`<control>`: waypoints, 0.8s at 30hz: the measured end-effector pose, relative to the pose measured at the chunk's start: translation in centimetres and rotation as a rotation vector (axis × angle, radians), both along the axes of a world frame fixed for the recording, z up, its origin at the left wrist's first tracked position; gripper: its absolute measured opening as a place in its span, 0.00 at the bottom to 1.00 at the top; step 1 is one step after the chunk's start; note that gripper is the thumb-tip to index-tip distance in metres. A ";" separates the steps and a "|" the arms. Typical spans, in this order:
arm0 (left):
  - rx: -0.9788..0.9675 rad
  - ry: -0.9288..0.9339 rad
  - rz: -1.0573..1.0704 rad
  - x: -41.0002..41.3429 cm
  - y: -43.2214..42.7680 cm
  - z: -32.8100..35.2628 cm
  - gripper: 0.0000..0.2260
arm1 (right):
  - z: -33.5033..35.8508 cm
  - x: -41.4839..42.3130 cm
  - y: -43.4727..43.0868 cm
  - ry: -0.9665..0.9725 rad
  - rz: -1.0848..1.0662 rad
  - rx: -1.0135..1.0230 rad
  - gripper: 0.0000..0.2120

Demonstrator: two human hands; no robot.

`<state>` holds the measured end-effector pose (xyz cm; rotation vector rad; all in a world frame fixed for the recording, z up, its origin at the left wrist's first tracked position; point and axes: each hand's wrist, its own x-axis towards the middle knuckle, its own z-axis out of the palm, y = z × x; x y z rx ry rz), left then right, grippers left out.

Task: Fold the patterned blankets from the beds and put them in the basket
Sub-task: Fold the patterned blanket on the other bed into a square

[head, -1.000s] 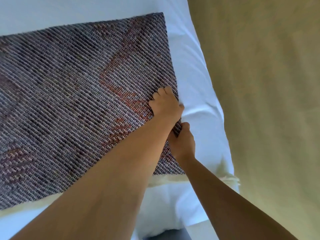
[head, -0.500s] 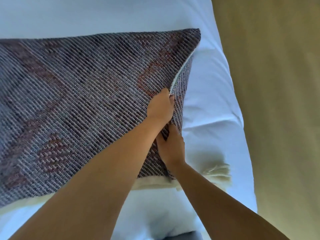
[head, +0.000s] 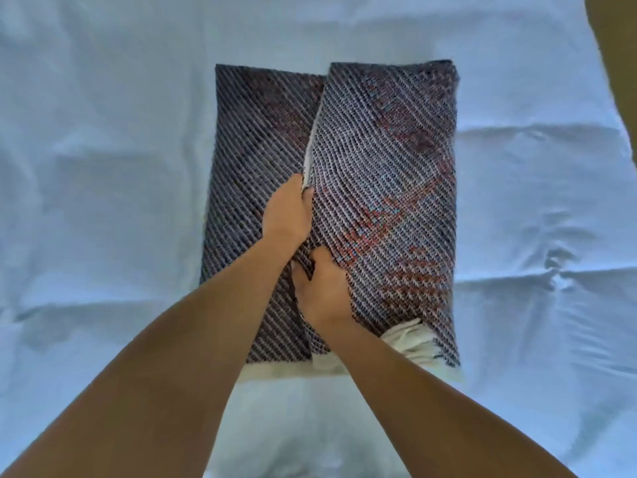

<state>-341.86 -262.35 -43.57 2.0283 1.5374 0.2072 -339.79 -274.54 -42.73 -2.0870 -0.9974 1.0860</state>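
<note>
The patterned blanket (head: 386, 188), dark blue weave with red-orange marks and a cream fringe at its near end, lies partly folded in the middle of the white bed (head: 103, 167). Its right part is turned over leftward onto the left part, and the turned edge runs down the middle. My left hand (head: 286, 215) grips that edge about halfway along. My right hand (head: 322, 288) grips the same edge just nearer to me. Both forearms reach in from the bottom. No basket is in view.
The white sheet spreads wrinkled on all sides of the blanket. A strip of tan floor (head: 617, 46) shows at the top right corner, past the bed's right edge.
Both hands have carried the blanket's right edge up and over to the left, so the blanket now lies as a narrower double-layered block. The view has swung left, with less floor showing.
</note>
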 end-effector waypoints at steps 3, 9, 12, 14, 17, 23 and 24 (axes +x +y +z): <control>0.064 -0.021 0.033 -5.8 2.0 -0.8 0.07 | -0.4 -5.5 2.1 0.007 0.040 0.003 0.09; 0.058 -0.109 0.224 -13.7 3.2 -2.8 0.08 | -1.6 -12.1 4.0 0.002 0.154 0.003 0.08; -0.069 -0.082 0.238 -16.1 3.0 -4.1 0.11 | -2.5 -13.3 3.5 -0.031 0.217 -0.051 0.09; -0.115 -0.082 0.199 -16.7 2.7 -4.6 0.13 | -2.9 -13.4 2.9 -0.036 0.232 -0.086 0.12; -0.139 -0.138 0.141 -17.1 1.4 -4.6 0.15 | -2.9 -13.5 2.0 -0.016 0.212 -0.079 0.14; -0.146 -0.036 0.203 -18.7 -4.5 -4.2 0.14 | -2.2 -13.0 -1.3 -0.193 0.197 -0.135 0.16; -0.154 -0.028 0.202 -19.0 -5.7 -4.0 0.13 | -2.0 -12.9 -1.9 -0.258 0.215 -0.153 0.17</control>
